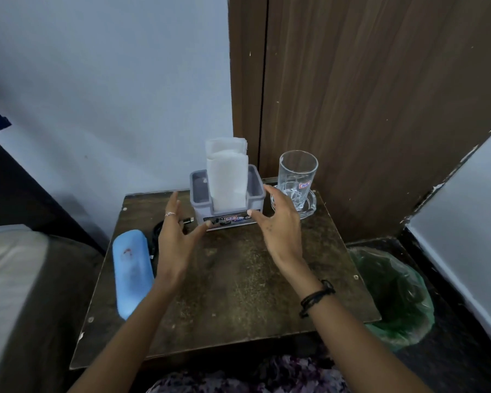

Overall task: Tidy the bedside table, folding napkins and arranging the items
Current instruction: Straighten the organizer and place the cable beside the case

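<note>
A grey napkin holder (255, 191) stands at the back of the dark wooden bedside table (233, 282). Folded white napkins (228, 177) stick up out of it. My left hand (176, 239) is spread open just left of the holder, its thumb tip near the holder's front. My right hand (281, 225) is spread open at the holder's right front, thumb tip at its label. Neither hand grips anything. A clear drinking glass (296, 177) stands on a glass dish (309, 205) right of the holder. A light blue case (131, 270) lies along the table's left side.
A black cable (156, 236) lies between the blue case and the holder, partly behind my left hand. A bin lined with a green bag (397, 296) stands on the floor to the right. A bed edge (12, 279) lies to the left, a wooden door (366, 95) behind.
</note>
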Available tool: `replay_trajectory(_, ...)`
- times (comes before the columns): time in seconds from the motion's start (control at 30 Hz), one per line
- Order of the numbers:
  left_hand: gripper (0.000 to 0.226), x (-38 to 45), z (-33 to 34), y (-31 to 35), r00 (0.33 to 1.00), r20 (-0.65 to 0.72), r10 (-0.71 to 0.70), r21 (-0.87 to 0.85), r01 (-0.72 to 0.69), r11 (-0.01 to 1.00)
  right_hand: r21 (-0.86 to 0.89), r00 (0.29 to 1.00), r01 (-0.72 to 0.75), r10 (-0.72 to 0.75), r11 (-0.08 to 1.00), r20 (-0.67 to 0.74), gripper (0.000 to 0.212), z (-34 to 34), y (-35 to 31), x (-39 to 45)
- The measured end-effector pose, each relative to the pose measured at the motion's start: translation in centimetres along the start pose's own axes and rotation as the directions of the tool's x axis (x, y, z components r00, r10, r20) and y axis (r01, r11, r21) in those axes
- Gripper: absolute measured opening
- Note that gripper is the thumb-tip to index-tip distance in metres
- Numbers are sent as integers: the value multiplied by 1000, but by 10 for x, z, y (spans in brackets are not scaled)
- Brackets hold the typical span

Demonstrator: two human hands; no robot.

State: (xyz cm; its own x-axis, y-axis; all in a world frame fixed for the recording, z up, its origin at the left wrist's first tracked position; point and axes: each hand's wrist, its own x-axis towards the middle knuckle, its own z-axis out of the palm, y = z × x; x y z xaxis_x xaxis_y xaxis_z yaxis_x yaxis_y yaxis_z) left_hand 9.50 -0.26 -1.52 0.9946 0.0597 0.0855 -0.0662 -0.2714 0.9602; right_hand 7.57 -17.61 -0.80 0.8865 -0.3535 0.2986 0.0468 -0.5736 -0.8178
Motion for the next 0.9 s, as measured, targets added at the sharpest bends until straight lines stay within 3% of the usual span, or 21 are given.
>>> replay_trajectory(0.13, 71, 21, 3, 2, 994, 91, 53, -13, -52, 999, -146, 996, 70, -61, 987, 69, 42, -1, 6, 13)
replay_trajectory(0.33, 37, 23, 16, 3, 993, 63, 98, -22, -96, 995, -181, 991, 130, -123, 975, 48, 25, -9, 16, 20)
replay_trajectory(0.77, 28, 25, 9, 2, 993, 59, 102, 24, -103, 994, -146, 990, 139, -132, 980, 57, 26, -5, 16, 21)
replay_trajectory(0.9, 43, 22, 7, 2, 993, 76, 92, 51, -96, 994, -166, 993, 112, -105, 980, 50, 40, -9, 10, 15)
